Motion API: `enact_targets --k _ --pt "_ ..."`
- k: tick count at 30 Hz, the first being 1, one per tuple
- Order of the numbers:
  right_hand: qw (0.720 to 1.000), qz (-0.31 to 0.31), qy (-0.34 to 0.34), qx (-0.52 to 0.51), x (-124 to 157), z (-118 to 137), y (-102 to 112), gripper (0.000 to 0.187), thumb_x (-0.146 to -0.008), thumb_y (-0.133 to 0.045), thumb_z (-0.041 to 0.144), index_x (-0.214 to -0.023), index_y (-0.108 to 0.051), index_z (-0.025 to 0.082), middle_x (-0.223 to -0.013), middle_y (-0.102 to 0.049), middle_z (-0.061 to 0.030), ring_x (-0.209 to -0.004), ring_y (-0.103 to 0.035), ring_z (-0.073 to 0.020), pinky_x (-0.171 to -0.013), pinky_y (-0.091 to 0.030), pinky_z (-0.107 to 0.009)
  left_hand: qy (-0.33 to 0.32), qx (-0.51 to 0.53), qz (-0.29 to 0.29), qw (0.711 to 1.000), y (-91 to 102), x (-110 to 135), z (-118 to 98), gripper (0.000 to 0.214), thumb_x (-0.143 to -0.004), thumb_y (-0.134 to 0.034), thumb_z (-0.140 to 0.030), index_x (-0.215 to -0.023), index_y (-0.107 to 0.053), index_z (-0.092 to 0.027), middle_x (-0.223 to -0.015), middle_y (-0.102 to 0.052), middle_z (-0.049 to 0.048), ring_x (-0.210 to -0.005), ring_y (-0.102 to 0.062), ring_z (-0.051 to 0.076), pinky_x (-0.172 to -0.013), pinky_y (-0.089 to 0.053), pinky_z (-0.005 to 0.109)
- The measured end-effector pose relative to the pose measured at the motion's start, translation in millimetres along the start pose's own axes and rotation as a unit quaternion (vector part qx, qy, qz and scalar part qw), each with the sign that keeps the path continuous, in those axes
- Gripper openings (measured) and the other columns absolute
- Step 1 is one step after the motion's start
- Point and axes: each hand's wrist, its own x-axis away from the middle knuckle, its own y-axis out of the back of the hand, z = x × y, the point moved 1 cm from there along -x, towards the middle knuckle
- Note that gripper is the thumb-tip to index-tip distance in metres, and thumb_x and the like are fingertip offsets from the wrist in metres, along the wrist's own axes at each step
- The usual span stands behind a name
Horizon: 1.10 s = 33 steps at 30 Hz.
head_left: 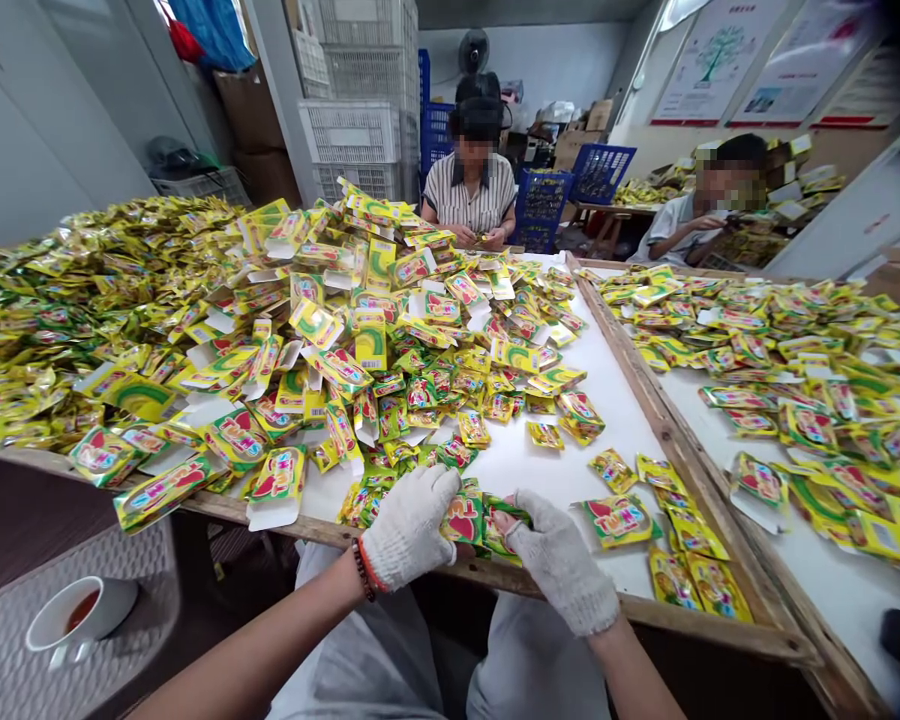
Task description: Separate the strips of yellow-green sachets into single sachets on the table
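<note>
My left hand, in a white knit glove with a beaded bracelet at the wrist, is closed on a green and red candy packet at the table's front edge. My right hand, also gloved, grips another green packet right beside it, its bare fingertips showing. Small yellow and green packets lie by my left hand. To the right of my right hand is a yellow printed carton with a white flap sticking out. Small packets line the wooden edge farther right.
A big heap of cartons and packets covers the table's left and middle. A wooden divider separates the right section, with more cartons. A cup rests on a chair at left. Two people sit beyond the table.
</note>
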Motion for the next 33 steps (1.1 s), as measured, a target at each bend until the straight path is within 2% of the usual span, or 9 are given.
enact_targets --k 5,8,11,14,17,20,26,29,33 --pt "0.999 0.0 0.009 0.054 -3.5 13.1 7.6 0.022 -0.08 -0.047 0.022 -0.092 -0.065 0.018 -0.093 -0.07 -0.0101 -0.089 -0.064 -0.0228 -0.08 -0.048 -0.033 -0.004 -0.037 0.009 0.999 -3.1 -3.1 -11.7 0.055 -0.059 -0.069 -0.029 -0.109 -0.049 -0.018 -0.112 -0.054 0.0083 -0.099 -0.048 0.027 -0.087 -0.043 0.04" --pt "0.997 0.005 -0.051 -0.062 -2.6 14.5 13.3 0.029 -0.079 -0.05 0.028 -0.104 -0.061 0.02 -0.09 -0.07 -0.0064 -0.073 -0.066 -0.0194 -0.066 -0.05 -0.03 0.006 -0.052 0.005 0.999 0.0 -6.0 -10.7 0.057 -0.06 -0.069 -0.029 -0.112 -0.048 -0.018 -0.115 -0.053 0.0094 -0.102 -0.047 0.028 -0.088 -0.042 0.041" --pt "0.978 0.023 -0.112 -0.176 0.2 13.6 16.0 0.026 -0.078 -0.053 0.037 -0.097 -0.062 0.02 -0.07 -0.068 -0.001 -0.053 -0.061 -0.0155 -0.049 -0.046 -0.025 0.017 -0.058 -0.003 0.998 2.6 -7.5 -7.7 0.057 -0.06 -0.069 -0.027 -0.112 -0.048 -0.019 -0.117 -0.052 0.0096 -0.107 -0.047 0.029 -0.09 -0.041 0.041" --pt "0.975 0.043 -0.111 -0.189 3.5 17.0 14.3 0.026 -0.078 -0.052 0.038 -0.087 -0.067 0.018 -0.046 -0.059 0.0023 -0.044 -0.055 -0.0134 -0.046 -0.041 -0.023 0.016 -0.048 0.003 0.999 1.2 -7.0 -8.3 0.057 -0.059 -0.069 -0.026 -0.111 -0.048 -0.021 -0.117 -0.053 0.0079 -0.106 -0.048 0.028 -0.089 -0.041 0.04" --pt "0.954 0.109 -0.134 -0.244 8.2 21.2 11.1 0.044 -0.079 -0.049 0.044 -0.107 -0.065 0.015 -0.038 -0.055 0.0039 -0.035 -0.048 -0.0115 -0.04 -0.035 -0.021 0.026 -0.041 -0.01 0.999 0.0 -5.6 -10.2 0.055 -0.059 -0.067 -0.024 -0.11 -0.049 -0.021 -0.117 -0.053 0.0086 -0.104 -0.048 0.028 -0.088 -0.04 0.039" --pt "0.935 0.135 -0.159 -0.286 13.1 23.5 9.6 0.057 -0.08 -0.049 0.05 -0.123 -0.056 0.013 -0.039 -0.056 0.0042 -0.033 -0.047 -0.0114 -0.037 -0.03 -0.019 0.032 -0.043 -0.018 0.998 -0.4 -4.9 -12.9 0.05 -0.06 -0.066 -0.023 -0.107 -0.051 -0.019 -0.112 -0.054 0.0094 -0.099 -0.049 0.027 -0.084 -0.041 0.039" --pt "0.938 0.22 -0.088 -0.253 14.1 23.9 4.4 0.032 -0.083 -0.048 0.045 -0.082 -0.061 0.016 -0.037 -0.053 0.0057 -0.031 -0.045 -0.0087 -0.038 -0.03 -0.018 -0.016 0.005 -0.004 1.0 -0.9 -4.0 -17.8 0.051 -0.063 -0.069 -0.03 -0.11 -0.054 -0.019 -0.111 -0.056 0.0094 -0.1 -0.05 0.029 -0.085 -0.041 0.04" --pt "0.946 0.194 -0.095 -0.242 12.2 14.5 3.8 0.031 -0.084 -0.047 0.046 -0.078 -0.058 0.018 -0.038 -0.052 0.0065 -0.033 -0.045 -0.0091 -0.039 -0.029 -0.018 -0.021 0.148 0.033 0.988 4.6 -5.5 -10.8 0.047 -0.073 -0.064 -0.044 -0.111 -0.055 -0.02 -0.106 -0.059 0.0067 -0.093 -0.054 0.024 -0.08 -0.044 0.033" --pt "0.976 0.063 -0.089 -0.189 8.8 0.7 2.0 0.027 -0.081 -0.053 0.045 -0.078 -0.062 0.02 -0.049 -0.059 0.0024 -0.044 -0.051 -0.0127 -0.044 -0.036 -0.022 0.013 0.252 0.091 0.963 11.5 -13.7 -4.2 0.031 -0.084 -0.051 -0.048 -0.088 -0.061 -0.019 -0.08 -0.06 0.0003 -0.073 -0.054 0.015 -0.062 -0.04 0.023"
